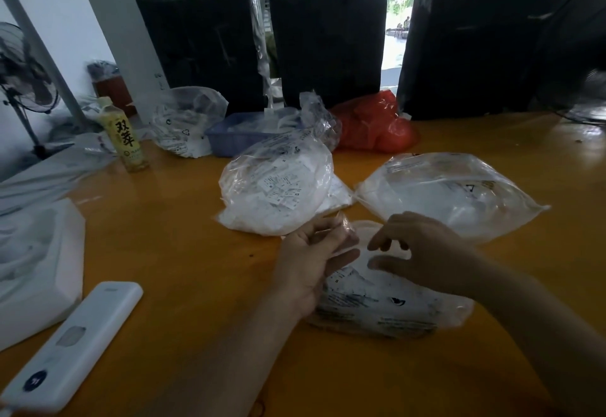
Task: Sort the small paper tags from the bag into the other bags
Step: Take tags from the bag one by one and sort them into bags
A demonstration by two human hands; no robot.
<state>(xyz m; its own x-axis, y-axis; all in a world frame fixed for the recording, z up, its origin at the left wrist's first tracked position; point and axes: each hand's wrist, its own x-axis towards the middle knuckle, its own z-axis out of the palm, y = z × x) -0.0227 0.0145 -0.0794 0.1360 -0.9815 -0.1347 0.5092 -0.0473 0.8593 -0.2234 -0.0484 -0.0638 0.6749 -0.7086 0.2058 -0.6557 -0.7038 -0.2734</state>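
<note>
Orange tabletop carries the work. Under both hands lies the near bag; its mouth is pinched by the left hand — the right hand hovers apart, fingers loose. Tags are best drawn singly, the mouth held taut — the fuller bags wait just beyond.

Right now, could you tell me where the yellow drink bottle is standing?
The yellow drink bottle stands upright at the far left of the orange table, left of the blue tray.
</note>
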